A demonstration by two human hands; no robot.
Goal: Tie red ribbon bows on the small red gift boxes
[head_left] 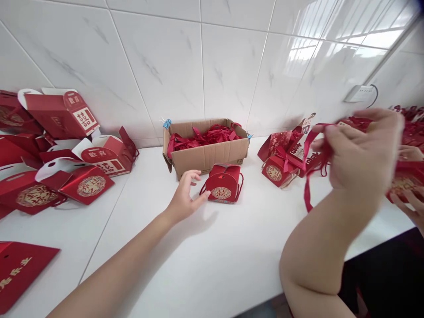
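Right fingers (338,138) hold limp, narrow ribbon (307,194), perhaps satin

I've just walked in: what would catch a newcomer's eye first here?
Probably the small red cardboard box with its round gold emblem, in the middle of the glossy white table, the open left hand at its side. Then the blurred right hand, raised at the right with a dark red fabric ribbon dangling from it. Behind the box, a brown cardboard carton holds a heap of red ribbons.
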